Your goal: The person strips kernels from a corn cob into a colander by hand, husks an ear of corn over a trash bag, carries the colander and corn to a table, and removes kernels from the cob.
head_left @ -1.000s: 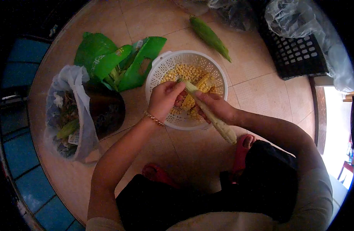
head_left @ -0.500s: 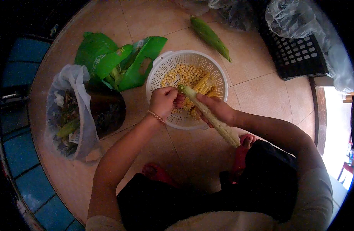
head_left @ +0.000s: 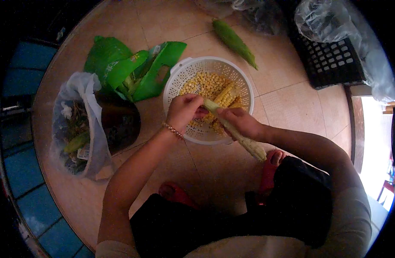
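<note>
A long pale corn cob, mostly bare of kernels, slants over the white colander. My right hand is closed around its middle, thumb on top, and the lower end sticks out toward my foot. At the upper end my left hand, with a beaded bracelet at the wrist, has its fingers curled in and pinched on the tip, which it partly hides. In the colander lie loose yellow kernels and yellow corn pieces that still carry kernels.
An ear of corn in green husk lies on the tiles beyond the colander. Left of it are a green plastic bag and a dark bin with a white liner holding scraps. A black basket stands at right; my red-shod feet are below.
My left hand has moved slightly right and up, onto the cob's upper tip, which showed uncovered before. The cob has shifted slightly in my right hand's grip.
</note>
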`<move>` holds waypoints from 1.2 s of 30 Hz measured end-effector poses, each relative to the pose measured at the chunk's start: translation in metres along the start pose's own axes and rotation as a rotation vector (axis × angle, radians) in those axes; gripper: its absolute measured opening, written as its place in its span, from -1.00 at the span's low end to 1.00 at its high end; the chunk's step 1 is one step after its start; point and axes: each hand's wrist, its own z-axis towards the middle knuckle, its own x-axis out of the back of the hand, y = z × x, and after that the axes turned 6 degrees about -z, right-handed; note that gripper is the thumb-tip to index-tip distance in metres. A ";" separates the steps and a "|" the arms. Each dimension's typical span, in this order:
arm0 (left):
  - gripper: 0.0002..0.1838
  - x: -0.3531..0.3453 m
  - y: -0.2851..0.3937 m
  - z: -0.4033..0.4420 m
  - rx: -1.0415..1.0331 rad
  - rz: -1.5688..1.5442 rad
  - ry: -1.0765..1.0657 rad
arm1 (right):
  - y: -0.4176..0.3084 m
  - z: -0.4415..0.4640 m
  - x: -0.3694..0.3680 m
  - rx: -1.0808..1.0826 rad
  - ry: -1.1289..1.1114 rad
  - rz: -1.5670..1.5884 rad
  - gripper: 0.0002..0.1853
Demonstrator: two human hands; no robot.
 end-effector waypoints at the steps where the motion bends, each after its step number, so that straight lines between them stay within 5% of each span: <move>1: -0.78 0.000 0.000 0.000 0.000 0.000 0.000 | 0.002 0.001 -0.001 0.002 0.002 -0.024 -0.45; 36: -0.83 0.007 -0.006 0.005 0.028 -0.092 0.025 | -0.009 -0.001 0.002 -0.093 -0.005 0.224 -0.43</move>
